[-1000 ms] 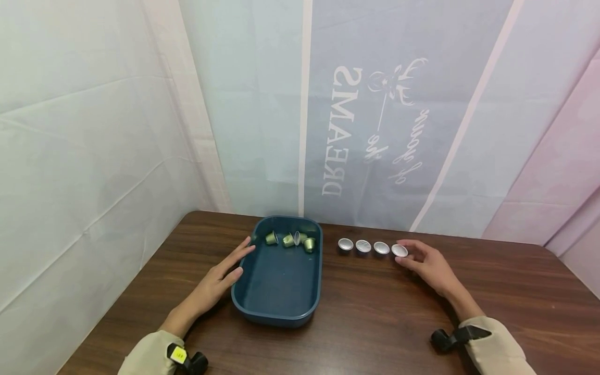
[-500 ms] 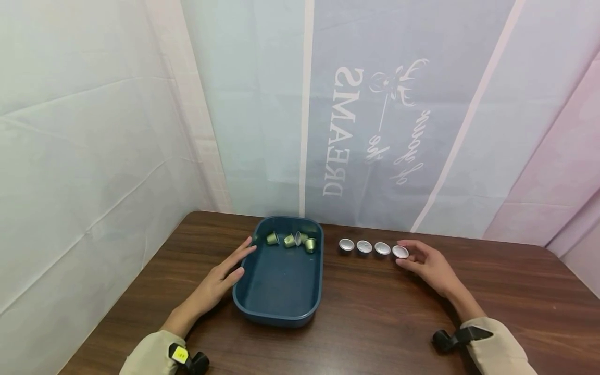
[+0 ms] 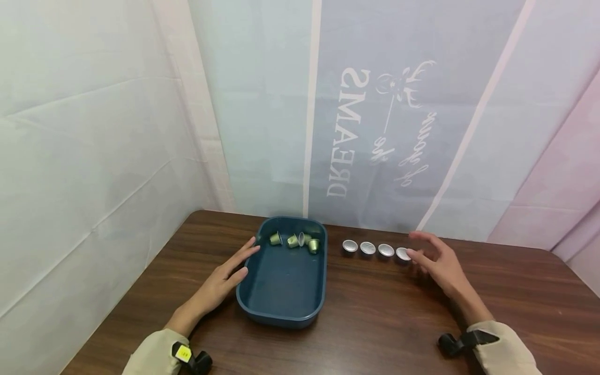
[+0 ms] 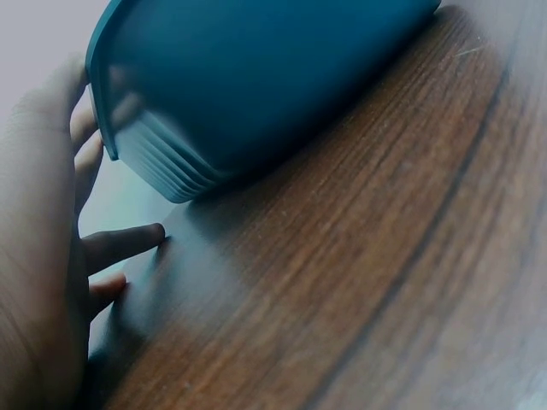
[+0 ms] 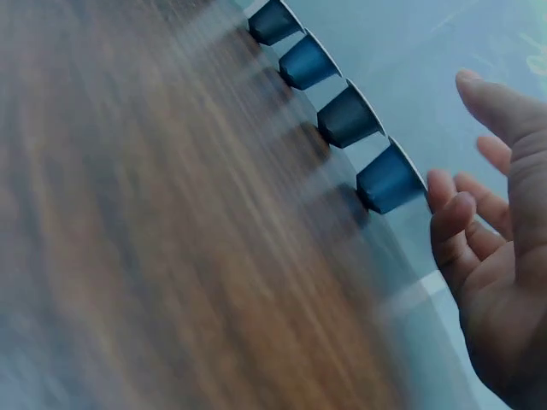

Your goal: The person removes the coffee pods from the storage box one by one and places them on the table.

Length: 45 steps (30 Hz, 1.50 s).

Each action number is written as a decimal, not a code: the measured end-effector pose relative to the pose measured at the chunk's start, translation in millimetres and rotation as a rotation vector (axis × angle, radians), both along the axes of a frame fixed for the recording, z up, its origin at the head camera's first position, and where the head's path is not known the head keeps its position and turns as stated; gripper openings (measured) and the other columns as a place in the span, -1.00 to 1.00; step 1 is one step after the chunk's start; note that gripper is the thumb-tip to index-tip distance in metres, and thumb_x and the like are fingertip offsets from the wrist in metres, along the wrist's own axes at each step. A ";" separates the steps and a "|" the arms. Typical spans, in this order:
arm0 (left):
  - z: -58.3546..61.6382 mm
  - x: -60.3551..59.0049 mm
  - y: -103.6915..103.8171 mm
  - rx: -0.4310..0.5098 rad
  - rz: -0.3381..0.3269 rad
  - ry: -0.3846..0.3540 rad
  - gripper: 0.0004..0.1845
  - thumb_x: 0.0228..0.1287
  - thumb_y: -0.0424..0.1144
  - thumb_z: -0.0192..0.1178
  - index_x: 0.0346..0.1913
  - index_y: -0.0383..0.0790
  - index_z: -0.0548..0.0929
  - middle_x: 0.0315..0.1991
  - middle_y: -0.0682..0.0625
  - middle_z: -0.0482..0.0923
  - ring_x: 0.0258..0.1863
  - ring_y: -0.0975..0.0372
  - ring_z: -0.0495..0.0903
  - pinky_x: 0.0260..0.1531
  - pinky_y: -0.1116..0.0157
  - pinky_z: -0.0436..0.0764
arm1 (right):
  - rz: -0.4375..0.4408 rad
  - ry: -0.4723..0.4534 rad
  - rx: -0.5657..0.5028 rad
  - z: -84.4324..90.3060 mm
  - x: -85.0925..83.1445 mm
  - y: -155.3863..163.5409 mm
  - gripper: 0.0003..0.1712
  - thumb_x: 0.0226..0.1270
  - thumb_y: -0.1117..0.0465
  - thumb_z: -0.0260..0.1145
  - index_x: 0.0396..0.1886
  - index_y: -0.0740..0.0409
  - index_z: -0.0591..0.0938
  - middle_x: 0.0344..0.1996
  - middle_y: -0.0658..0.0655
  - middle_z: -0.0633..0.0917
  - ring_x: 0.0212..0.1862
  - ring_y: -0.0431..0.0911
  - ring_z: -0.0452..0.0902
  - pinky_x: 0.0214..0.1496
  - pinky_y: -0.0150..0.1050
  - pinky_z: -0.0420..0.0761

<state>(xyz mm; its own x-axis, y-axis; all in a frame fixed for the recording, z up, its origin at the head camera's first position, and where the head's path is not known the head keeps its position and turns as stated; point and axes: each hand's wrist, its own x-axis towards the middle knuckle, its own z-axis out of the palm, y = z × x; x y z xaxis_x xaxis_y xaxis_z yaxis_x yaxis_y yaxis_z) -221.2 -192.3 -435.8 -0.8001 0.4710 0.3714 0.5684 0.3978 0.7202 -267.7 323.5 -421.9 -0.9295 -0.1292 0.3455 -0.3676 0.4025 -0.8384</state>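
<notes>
Right hand: a second ago its fingertips touched the end capsule; it has since lifted and spread, and now holds nothing. The wrist view shows a gap between the fingers and that nearest capsule. The row of four capsules has not shifted: foil faces up, side by side near the far edge of the surface, end capsule just beside the fingertips.

Left hand: unchanged, flat with straight fingers laid against the left wall of the blue tray. Wrist view shows the fingers on the tray wall.

The tray lies left of the row, well apart from it, with bare wood between. Green capsules lie tumbled at its far end. Open wood runs toward the near edge and right of the right hand.
</notes>
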 end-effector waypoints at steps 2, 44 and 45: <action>1.1 -0.2 0.2 -0.001 0.000 0.000 -0.45 0.50 -0.35 -0.10 0.48 0.00 0.18 0.52 0.01 -0.10 0.46 0.10 -0.04 0.30 0.04 0.19 | -0.016 0.036 0.005 4.1 0.5 -3.6 -0.46 0.29 0.29 0.34 0.24 0.23 0.44 -0.03 0.11 0.57 -0.43 -0.12 0.56 -0.57 -0.25 0.48; 1.8 2.8 0.1 -0.004 0.002 0.001 -0.45 0.51 -0.33 -0.10 0.48 0.01 0.17 0.52 0.00 -0.11 0.46 0.11 -0.02 0.28 0.04 0.22 | 0.467 0.019 -0.002 70.9 -10.0 -182.4 -0.57 0.23 0.37 0.36 0.10 0.14 0.52 -0.40 0.23 0.63 -0.34 0.10 0.56 -0.35 -0.20 0.53; 2.1 3.0 0.2 -0.005 0.002 0.001 -0.45 0.51 -0.33 -0.10 0.48 0.01 0.17 0.52 0.01 -0.11 0.46 0.11 -0.01 0.28 0.05 0.22 | 0.471 0.008 -0.003 76.1 -7.3 -186.0 -0.58 0.23 0.37 0.36 0.09 0.15 0.52 -0.40 0.25 0.63 -0.33 0.12 0.57 -0.33 -0.21 0.54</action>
